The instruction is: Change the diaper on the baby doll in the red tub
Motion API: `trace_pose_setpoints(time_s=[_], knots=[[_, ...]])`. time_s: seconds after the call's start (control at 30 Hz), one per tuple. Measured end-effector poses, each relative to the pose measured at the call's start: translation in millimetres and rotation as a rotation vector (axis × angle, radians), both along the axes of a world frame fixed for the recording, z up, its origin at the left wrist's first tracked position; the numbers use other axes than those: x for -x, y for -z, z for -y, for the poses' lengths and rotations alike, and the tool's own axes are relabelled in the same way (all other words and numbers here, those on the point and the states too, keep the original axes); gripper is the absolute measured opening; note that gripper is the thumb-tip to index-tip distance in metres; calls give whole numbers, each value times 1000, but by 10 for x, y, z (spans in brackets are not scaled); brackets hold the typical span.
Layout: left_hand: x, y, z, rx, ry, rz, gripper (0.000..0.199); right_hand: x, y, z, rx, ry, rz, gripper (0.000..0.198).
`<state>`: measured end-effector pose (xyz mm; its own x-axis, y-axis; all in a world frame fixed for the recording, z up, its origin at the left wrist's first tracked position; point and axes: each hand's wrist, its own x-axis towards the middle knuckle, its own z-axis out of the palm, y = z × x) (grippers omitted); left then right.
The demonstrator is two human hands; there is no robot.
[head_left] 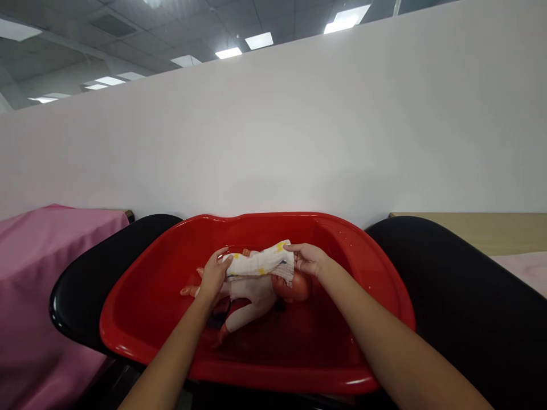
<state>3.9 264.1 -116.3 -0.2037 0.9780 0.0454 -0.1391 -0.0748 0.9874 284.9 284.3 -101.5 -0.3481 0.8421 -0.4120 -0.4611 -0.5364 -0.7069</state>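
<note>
Left hand [212, 277] closed on the near-left end of a white cloth [260, 263], fingers curled over the fabric. Right hand [308, 259] gripping the opposite end of the same cloth, thumb on top, fingertips hidden beneath the fold. Cloth stretched between both hands, printed with small yellow marks too blurred to read. Directly below, a baby doll [256, 299] lying across the middle of a red tub [162, 285], head [294, 287] toward the right rim, partly hidden under the cloth. Doll's torso in pale clothing, one leg angled toward the near-left wall of the tub, one small hand poking out past the left wrist; face not visible. A dark shape under the doll near the left forearm, hard to make out. Tub resting on a black surface [448, 285], its near rim partly covered by both forearms. Pink fabric [47, 256] off the left edge, cut by the frame. White partition wall [273, 142] behind.
</note>
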Motion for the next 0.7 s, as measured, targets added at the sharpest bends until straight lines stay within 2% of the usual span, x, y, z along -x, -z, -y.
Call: trace_pose_setpoints(time_s=[0.1,0.23,0.33,0.5,0.63,0.7], knots=[[42,55,-31,102,9,128,46,-15,62,-21,15,-18,10,24],[94,77,-26,377,327,360,41,3,73,-17,7,-68,54,21],[103,68,-16,440,451,421,38,53,47,12,-30,-38,118,17],[71,55,-33,428,397,457,29,155,-23,68,-140,10,94,8],[50,44,-43,413,365,516,20,174,-86,133,-207,-88,5,14],[50,45,-37,395,386,505,21,179,-87,168,-241,-115,60,18]])
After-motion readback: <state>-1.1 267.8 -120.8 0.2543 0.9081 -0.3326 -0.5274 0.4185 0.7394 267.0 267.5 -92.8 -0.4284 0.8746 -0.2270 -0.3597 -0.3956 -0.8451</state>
